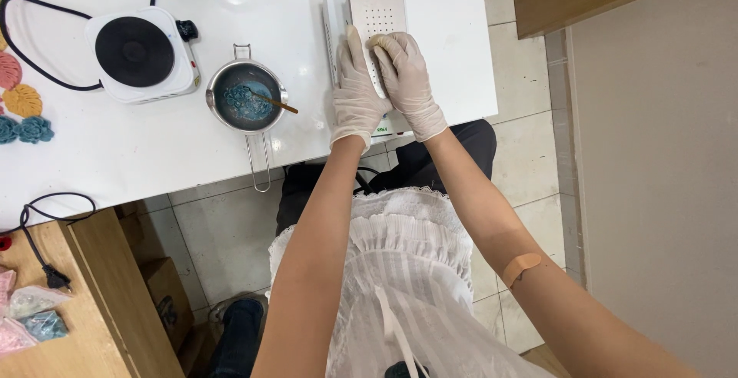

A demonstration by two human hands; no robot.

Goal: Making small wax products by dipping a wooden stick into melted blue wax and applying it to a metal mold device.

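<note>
Head view, the only one I have. Both hands wear pale disposable gloves and rest on a white box-shaped device [338, 17] at the far edge of the white table [138, 155]. On top of the device lies a flat perforated plate [377, 11], a grid of small holes showing at its far end.

My left hand [355, 90] lies flat along the plate's left edge, fingers straight and together, pointing away from me, palm down on the device's top. It is pressing or steadying, not clamped on anything. My right hand [407, 78] covers the plate's near right portion, fingers curled together over it, fingertips meeting the left hand near the plate's middle. Whether those fingers pinch the plate's edge or merely press down, I cannot tell. The plate thus sits directly beneath and between both hands, only its far half exposed.

Left of the device, just beside it, stands a small metal saucepan [246, 97] holding blue material, with a thin wooden stick [278, 104] leaning in it. Further left sits a single electric hotplate [140, 51]. Coloured flower-shaped pieces [23, 101] lie at the table's left edge.
</note>
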